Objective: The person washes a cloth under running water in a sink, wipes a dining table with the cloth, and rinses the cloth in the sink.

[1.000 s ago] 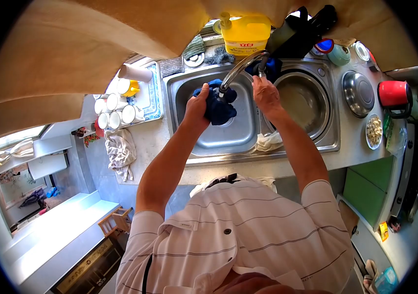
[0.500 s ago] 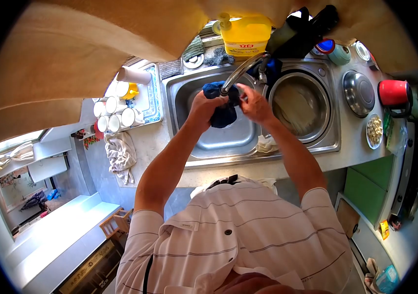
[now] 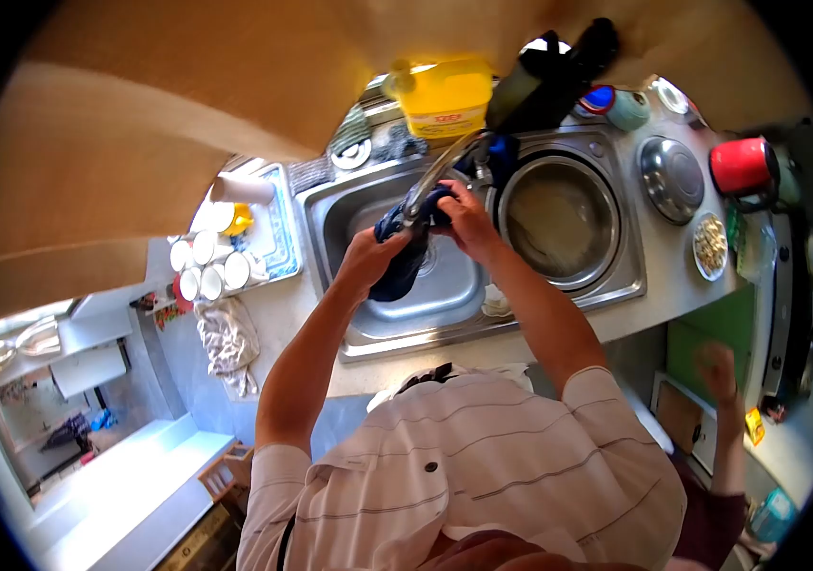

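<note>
A dark blue cloth [image 3: 399, 278] hangs bunched under the curved metal faucet [image 3: 433, 176], above the left sink basin [image 3: 454, 285]. My left hand [image 3: 371, 259] is closed on its left side. My right hand [image 3: 468, 223] grips the upper right part of the same cloth, near the spout. Whether water is running is hard to make out. A small pale cloth [image 3: 496, 301] lies on the basin's right edge, below my right hand. To the right, a round metal bowl [image 3: 615, 214] with cloudy liquid sits in the other basin.
A yellow jug [image 3: 446, 95] stands behind the sink. On the left is a tray [image 3: 285, 233] with several white mugs; a crumpled cloth [image 3: 226, 338] lies nearby. A metal lid [image 3: 670, 179], red kettle [image 3: 742, 166] and bowl of pale food [image 3: 710, 247] stand right. Another person's arm [image 3: 728, 428] reaches up at lower right.
Both hands remain on the dark blue cloth, which now hangs lower left, with my right hand gripping it more firmly. The view has shifted. Another person's arm has appeared at lower right.
</note>
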A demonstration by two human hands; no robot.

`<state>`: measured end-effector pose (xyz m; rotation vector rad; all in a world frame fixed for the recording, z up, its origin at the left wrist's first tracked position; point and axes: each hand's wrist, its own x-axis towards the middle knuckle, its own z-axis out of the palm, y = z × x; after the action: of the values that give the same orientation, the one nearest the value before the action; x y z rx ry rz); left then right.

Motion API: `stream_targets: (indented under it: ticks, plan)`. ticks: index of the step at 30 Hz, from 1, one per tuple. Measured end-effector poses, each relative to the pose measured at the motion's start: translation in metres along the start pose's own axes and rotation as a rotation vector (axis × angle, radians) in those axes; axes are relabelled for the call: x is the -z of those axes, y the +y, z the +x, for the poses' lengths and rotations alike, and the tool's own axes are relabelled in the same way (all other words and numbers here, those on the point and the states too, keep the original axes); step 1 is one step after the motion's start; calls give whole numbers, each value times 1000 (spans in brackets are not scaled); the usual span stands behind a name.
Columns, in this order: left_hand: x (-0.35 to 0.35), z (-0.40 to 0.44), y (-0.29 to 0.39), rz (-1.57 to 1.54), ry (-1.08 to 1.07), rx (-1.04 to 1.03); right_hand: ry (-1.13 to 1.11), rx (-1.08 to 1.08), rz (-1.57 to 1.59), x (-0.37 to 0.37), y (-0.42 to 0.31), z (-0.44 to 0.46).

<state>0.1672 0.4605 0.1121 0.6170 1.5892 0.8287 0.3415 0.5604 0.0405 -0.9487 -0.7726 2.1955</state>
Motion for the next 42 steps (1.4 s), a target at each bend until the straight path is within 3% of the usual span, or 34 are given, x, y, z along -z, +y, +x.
stream_targets:
  ticks: [5, 10, 19, 27, 31, 34, 42]
  plan:
    - [-1, 13, -6, -252, -109, 83, 55, 66, 85, 3, 22, 14]
    - [-4, 7, 22, -395, -245, 109, -188, -89, 303, 13, 10, -3]
    - [-3, 17, 12, -472, -300, -7, 84, -37, 312, 14, 38, 10]
    - [7, 18, 6, -337, -287, 59, 78, -52, 426, 13, 48, 20]
    - [10, 17, 5, -335, -284, -7, 45, -90, 462, 3, 40, 16]
    - [12, 17, 5, -381, -302, 14, -94, -155, 431, 4, 35, 8]
    - [13, 2, 9, -213, -328, 5, -30, -105, 428, 2, 30, 14]
